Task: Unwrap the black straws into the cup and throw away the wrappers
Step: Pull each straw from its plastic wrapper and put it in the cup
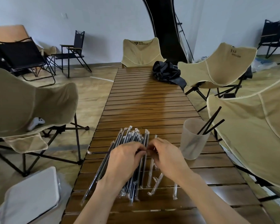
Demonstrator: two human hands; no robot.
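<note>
Two hands meet over a pile of wrapped straws [129, 152] on the wooden counter [145, 101]. The left hand [126, 159] has its fingers curled and pinches a wrapped straw [99, 152] that sticks out sideways to the left. The right hand [165, 156] has its fingers curled too and pinches something thin right next to the left hand's fingertips, but it is too small to tell just what. The two hands almost touch.

A see-through cup [192, 139] stands on the counter just right of the right hand. Black straws [212, 122] lean in it with no wrappers on. Some empty wrappers [155, 183] lie flat on the counter under the right arm. A black bag [168, 73] sits at the far end. Tan chairs [220, 63] stand around.
</note>
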